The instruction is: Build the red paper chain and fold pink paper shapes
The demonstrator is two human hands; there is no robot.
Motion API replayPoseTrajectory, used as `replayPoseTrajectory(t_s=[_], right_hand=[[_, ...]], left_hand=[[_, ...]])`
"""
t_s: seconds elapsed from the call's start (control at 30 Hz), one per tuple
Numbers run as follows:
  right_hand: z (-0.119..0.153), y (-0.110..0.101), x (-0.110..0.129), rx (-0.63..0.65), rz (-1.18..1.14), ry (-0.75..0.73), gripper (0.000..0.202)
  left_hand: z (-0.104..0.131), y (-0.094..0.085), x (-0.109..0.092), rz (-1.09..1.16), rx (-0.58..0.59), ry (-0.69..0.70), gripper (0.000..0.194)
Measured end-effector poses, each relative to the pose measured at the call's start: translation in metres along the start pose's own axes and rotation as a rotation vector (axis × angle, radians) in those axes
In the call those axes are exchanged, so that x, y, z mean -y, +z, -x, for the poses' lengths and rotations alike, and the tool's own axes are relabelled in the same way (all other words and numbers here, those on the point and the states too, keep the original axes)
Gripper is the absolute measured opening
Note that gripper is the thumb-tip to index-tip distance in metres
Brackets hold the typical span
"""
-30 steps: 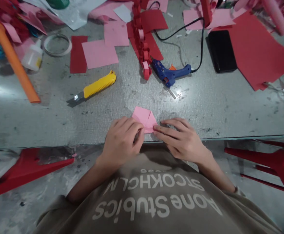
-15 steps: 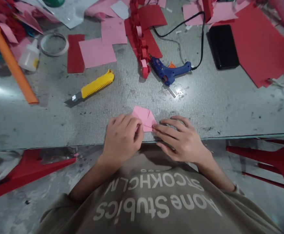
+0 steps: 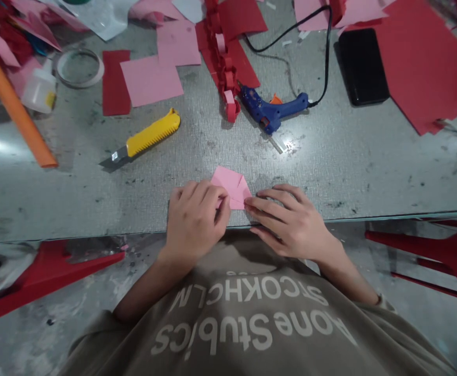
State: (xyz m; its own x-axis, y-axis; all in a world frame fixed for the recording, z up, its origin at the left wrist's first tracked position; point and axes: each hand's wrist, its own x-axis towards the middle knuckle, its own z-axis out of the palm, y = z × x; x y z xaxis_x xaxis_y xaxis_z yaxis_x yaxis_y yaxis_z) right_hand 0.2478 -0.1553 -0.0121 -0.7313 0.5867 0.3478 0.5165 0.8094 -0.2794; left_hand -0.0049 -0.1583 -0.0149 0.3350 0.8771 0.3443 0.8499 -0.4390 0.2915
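A small folded piece of pink paper (image 3: 233, 183) lies at the table's near edge, with crease lines across it. My left hand (image 3: 197, 216) is closed at its left side, thumb and forefinger pinched on the paper; that side is partly hidden under the fingers. On the other side my right hand (image 3: 291, 219) has its fingers spread, and one fingertip presses the paper's lower right corner. Beyond the hands lie a yellow utility knife (image 3: 153, 133) with its blade out and a blue hot glue gun (image 3: 271, 110).
A red paper chain (image 3: 228, 78) runs back beside the glue gun. Pink paper sheets (image 3: 152, 81), a tape roll (image 3: 80, 69), a glue bottle (image 3: 40, 90) and an orange roll (image 3: 19, 107) lie left. A black box-like object (image 3: 363, 68) rests by red paper (image 3: 428, 62). Red chairs (image 3: 447, 256) flank me.
The view has shifted slightly, so the things on the table sit a little higher in it. Both hands keep nearly the same pose on the pink paper.
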Motion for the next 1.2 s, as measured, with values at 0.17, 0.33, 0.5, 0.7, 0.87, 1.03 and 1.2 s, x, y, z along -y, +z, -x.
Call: replayPoseTrajectory(t_s=[0.17, 0.33, 0.5, 0.7, 0.87, 1.03, 1.2], right_hand=[[-0.0004, 0.0004, -0.0005, 0.004, -0.002, 0.001, 0.035], [-0.0005, -0.0005, 0.0002, -0.004, -0.013, 0.015, 0.038], [0.0016, -0.005, -0.0024, -0.022, -0.112, 0.029, 0.03], [0.0042, -0.0078, -0.008, -0.011, -0.129, 0.006, 0.028], [0.004, -0.0076, -0.0075, -0.016, -0.132, 0.011, 0.031], [0.0037, -0.0078, -0.0053, -0.015, -0.156, 0.042, 0.037], [0.0049, -0.0072, -0.0061, -0.024, -0.162, 0.038, 0.044]], left_hand=[[-0.001, 0.0012, 0.0, -0.021, -0.016, 0.002, 0.009], [-0.0018, 0.0016, -0.0004, -0.025, 0.0, -0.006, 0.009], [-0.0008, 0.0025, 0.0002, -0.042, -0.005, 0.002, 0.01], [0.0001, 0.0035, 0.0011, -0.025, -0.006, 0.005, 0.009], [0.0002, 0.0027, 0.0007, -0.027, -0.01, 0.004, 0.011], [0.0003, 0.0033, 0.0007, -0.031, -0.011, 0.01, 0.01], [-0.0005, 0.0032, 0.0007, -0.033, -0.018, 0.003, 0.011]])
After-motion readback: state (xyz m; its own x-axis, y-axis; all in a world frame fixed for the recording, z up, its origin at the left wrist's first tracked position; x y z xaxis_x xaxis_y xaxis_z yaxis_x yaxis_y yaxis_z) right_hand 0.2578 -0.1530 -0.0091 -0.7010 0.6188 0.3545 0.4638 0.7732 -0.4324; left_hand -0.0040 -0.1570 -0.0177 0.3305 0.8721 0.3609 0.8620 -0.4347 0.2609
